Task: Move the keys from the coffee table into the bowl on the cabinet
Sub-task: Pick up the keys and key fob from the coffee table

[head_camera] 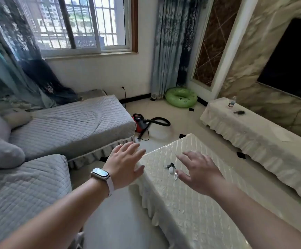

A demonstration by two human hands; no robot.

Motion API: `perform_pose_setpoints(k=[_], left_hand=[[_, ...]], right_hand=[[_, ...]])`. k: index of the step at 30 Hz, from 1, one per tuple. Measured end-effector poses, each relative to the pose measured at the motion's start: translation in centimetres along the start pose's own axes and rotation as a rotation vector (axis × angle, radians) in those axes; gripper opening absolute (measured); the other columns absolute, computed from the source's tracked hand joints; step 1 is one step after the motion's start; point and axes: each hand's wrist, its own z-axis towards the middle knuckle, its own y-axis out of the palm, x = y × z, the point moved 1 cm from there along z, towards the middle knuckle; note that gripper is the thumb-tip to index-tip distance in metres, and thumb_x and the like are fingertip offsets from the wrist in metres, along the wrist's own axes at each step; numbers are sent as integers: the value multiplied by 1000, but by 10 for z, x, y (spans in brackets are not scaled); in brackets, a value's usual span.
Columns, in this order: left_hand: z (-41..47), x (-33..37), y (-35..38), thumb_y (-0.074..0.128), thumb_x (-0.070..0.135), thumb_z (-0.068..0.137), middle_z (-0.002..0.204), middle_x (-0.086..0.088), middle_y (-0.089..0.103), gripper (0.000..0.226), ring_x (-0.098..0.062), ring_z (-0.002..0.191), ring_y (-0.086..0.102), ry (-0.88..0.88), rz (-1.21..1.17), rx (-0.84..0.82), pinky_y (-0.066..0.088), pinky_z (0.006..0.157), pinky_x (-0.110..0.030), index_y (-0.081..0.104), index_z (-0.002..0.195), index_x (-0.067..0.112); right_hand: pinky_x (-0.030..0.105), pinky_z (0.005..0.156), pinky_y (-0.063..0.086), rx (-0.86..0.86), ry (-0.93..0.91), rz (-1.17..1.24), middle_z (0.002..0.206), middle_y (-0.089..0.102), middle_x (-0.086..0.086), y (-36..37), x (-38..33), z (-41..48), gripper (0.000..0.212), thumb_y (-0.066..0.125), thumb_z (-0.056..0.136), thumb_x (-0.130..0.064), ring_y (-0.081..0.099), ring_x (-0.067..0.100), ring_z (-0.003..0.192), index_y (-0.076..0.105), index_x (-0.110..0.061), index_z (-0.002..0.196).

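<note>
Fingers (191, 155) on both my hands are spread and empty, so nothing is gripped yet. I'd put that down to the reach only starting: an open palm leaves room to close over a small loose bunch.

Going by size, the grey sofa (70, 123) fills the left, and the long cabinet (254, 137) runs along the far right wall under the dark screen. I can't make out a bowl on it from here; only a small bottle and a dark object show at its far end. The counter (191, 203) sits between them, draped in a pale ribbed cloth.

My left hand (126, 164), watch (100, 174) on the wrist, hovers over the counter's near-left corner, probably for balance. My right hand (200, 171) hangs just right of the keys (172, 168), which lie flat on the cloth near the counter's far end, apart from both hands.
</note>
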Motion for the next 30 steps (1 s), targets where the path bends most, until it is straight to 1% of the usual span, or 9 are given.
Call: perform_pose_setpoints(k=[6, 10, 11, 13, 15, 18, 23, 26, 30], left_hand=[[55, -19, 24, 50, 52, 84, 138, -6, 55, 52, -28, 131, 45, 11, -14, -24, 35, 108, -48, 55, 129, 26], [105, -38, 43, 46, 51, 85, 136, -5, 56, 51, -27, 129, 47, 20, -2, -30, 37, 107, -47, 57, 127, 25], [119, -42, 48, 46, 50, 85, 136, -5, 57, 50, -28, 128, 48, 19, -10, -44, 38, 106, -46, 57, 127, 25], [145, -49, 56, 47, 48, 85, 134, -4, 57, 48, -28, 126, 49, 26, -22, -67, 39, 105, -45, 57, 126, 25], [175, -52, 64, 47, 48, 86, 133, -4, 58, 47, -27, 125, 50, 51, -3, -86, 39, 104, -44, 58, 125, 24], [220, -51, 77, 45, 49, 86, 130, -4, 60, 48, -28, 123, 52, 80, 12, -99, 40, 103, -44, 59, 124, 23], [272, -40, 103, 46, 49, 86, 131, -5, 60, 48, -28, 124, 51, 164, -19, -163, 39, 104, -46, 59, 125, 23], [298, -34, 116, 47, 49, 88, 133, -3, 59, 47, -26, 127, 49, 227, -43, -186, 39, 105, -46, 58, 126, 25], [333, -27, 138, 45, 49, 87, 132, -3, 60, 46, -26, 125, 51, 322, -59, -247, 39, 105, -46, 59, 125, 26]], right_hand=[[37, 107, 22, -11, -5, 45, 150, 39, -1, 27, 22, 64, 53, 39, 94, -52, 33, 19, 135, 41, -28, 141], [41, 106, 27, -6, -11, 101, 146, 46, 2, 47, 46, 120, 69, 20, 84, -59, 39, 23, 132, 48, -26, 138], [42, 104, 30, -14, -13, 118, 143, 49, 2, 51, 52, 134, 70, 20, 83, -59, 42, 24, 130, 50, -25, 136], [44, 98, 38, -12, -20, 138, 134, 57, 4, 57, 66, 159, 62, 29, 84, -55, 51, 28, 120, 57, -23, 129], [44, 87, 47, 11, -21, 152, 120, 66, 6, 59, 82, 181, 51, 40, 83, -51, 61, 30, 106, 65, -20, 116], [44, 80, 52, -9, -5, 165, 112, 69, 8, 64, 110, 209, 49, 44, 81, -50, 65, 30, 97, 68, -19, 110], [47, 88, 48, -105, 38, 169, 122, 66, 10, 77, 148, 231, 53, 39, 83, -51, 60, 32, 111, 66, -19, 115], [47, 92, 46, -137, 99, 181, 127, 63, 10, 82, 165, 231, 55, 37, 85, -52, 59, 33, 114, 64, -19, 119], [43, 108, 25, -151, 160, 181, 150, 41, 6, 96, 187, 234, 71, 17, 83, -58, 38, 27, 134, 45, -24, 138]])
